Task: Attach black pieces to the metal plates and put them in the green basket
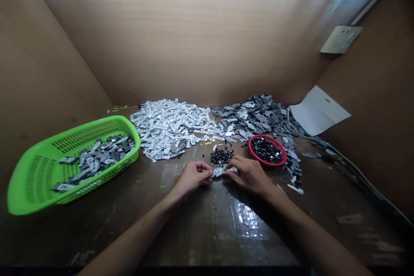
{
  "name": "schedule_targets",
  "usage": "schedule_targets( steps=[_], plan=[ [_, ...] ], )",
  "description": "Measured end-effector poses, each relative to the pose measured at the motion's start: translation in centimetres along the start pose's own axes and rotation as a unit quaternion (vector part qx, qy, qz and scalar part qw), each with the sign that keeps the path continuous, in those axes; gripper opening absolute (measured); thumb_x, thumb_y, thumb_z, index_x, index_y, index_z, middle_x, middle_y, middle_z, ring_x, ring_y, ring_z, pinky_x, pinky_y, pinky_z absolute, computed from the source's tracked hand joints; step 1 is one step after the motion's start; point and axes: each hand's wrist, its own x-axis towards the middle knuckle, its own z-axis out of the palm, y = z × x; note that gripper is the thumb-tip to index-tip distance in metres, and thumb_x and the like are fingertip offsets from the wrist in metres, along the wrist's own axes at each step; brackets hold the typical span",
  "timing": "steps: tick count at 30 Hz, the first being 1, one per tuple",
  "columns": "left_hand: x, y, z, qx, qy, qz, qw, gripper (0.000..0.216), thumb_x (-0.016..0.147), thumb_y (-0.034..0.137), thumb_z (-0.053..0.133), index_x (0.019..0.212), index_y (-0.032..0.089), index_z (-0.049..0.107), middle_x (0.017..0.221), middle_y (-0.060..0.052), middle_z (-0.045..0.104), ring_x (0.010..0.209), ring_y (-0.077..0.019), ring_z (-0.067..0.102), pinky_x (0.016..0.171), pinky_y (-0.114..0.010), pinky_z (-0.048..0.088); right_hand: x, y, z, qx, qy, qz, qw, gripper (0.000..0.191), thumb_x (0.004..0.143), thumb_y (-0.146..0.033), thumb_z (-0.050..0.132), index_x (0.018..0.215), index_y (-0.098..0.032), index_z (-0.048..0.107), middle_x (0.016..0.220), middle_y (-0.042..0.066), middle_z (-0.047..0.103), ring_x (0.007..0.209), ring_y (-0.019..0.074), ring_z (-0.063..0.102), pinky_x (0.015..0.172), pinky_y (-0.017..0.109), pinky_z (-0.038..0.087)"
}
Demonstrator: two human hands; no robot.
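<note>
White piece (217,172) partly behind fingertips (208,174)

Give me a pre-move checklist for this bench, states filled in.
1. Left grip on the pale part: ok, fingers pinch its left end.
2. Right grip hold: cannot tell, fingertips are at the part's right end but what they pinch is unclear.
3. Underside of the part: cannot tell, it faces away from the camera.
4. Black pieces close by: ok, loose heap just beyond the hands.
5. Red basket upright: ok, black pieces inside.
6. Loose pieces all contained: not ok, strays lie on the table around the red basket.
</note>
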Motion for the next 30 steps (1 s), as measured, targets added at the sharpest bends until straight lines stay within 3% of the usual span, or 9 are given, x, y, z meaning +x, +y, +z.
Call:
schedule_targets(
  steps=[3, 6, 13, 24, 30],
  plan=[
    [0.0, 0.0, -0.1, -0.006, -0.002, -0.003, 1.000, 0.031, 0.066, 0.033, 0.070, 0.082, 0.009, 0.059, 0.075, -0.009, 0.062, 0.063, -0.0125, 0.060, 0.056, -0.019, 0.048, 0.2, 0.7, 0.0, 0.002, 0.038, 0.039, 0.999, 0.024, 0.087, -0.037, 0.041, 0.092, -0.020, 0.059, 0.092, 0.002, 0.055, 0.075, 0.0066, 0.049, 0.067, 0.019, 0.033],
    [0.0, 0.0, -0.1, -0.010, -0.002, -0.009, 1.000, 0.033, 0.066, 0.035, 0.070, 0.084, 0.009, 0.058, 0.075, -0.009, 0.062, 0.063, -0.0130, 0.061, 0.056, -0.020, 0.048, 0.4, 1.5, 0.3, -0.017, 0.036, 0.066, 0.997, 0.020, 0.086, -0.032, 0.043, 0.094, -0.022, 0.058, 0.093, 0.001, 0.055, 0.079, 0.0074, 0.050, 0.070, 0.019, 0.035],
    [-0.3, 0.5, -0.2, -0.021, -0.005, -0.017, 1.000, 0.033, 0.064, 0.034, 0.071, 0.081, 0.010, 0.057, 0.075, -0.007, 0.061, 0.062, -0.0119, 0.060, 0.055, -0.019, 0.048, 0.3, 2.3, 0.9, -0.064, -0.009, 0.035, 0.997, 0.024, 0.086, -0.032, 0.043, 0.103, -0.026, 0.059, 0.099, 0.001, 0.054, 0.086, 0.0081, 0.052, 0.070, 0.019, 0.034],
    [-0.5, 0.8, 0.0, -0.016, -0.012, -0.015, 1.000, 0.032, 0.065, 0.032, 0.070, 0.082, 0.009, 0.055, 0.074, -0.007, 0.059, 0.062, -0.0116, 0.059, 0.054, -0.019, 0.047, 0.5, 2.3, 1.1, -0.068, -0.021, -0.021, 0.997, 0.023, 0.088, -0.032, 0.040, 0.093, -0.025, 0.061, 0.089, 0.001, 0.055, 0.084, 0.0066, 0.049, 0.070, 0.018, 0.032],
    [-0.4, 0.6, -0.1, -0.014, -0.017, -0.017, 1.000, 0.034, 0.065, 0.035, 0.071, 0.083, 0.010, 0.056, 0.076, -0.008, 0.060, 0.064, -0.0123, 0.060, 0.056, -0.020, 0.048, 0.6, 2.2, 0.6, -0.024, 0.025, -0.015, 0.999, 0.023, 0.086, -0.035, 0.044, 0.093, -0.020, 0.061, 0.093, 0.003, 0.054, 0.085, 0.0079, 0.050, 0.072, 0.019, 0.036]
  ],
)
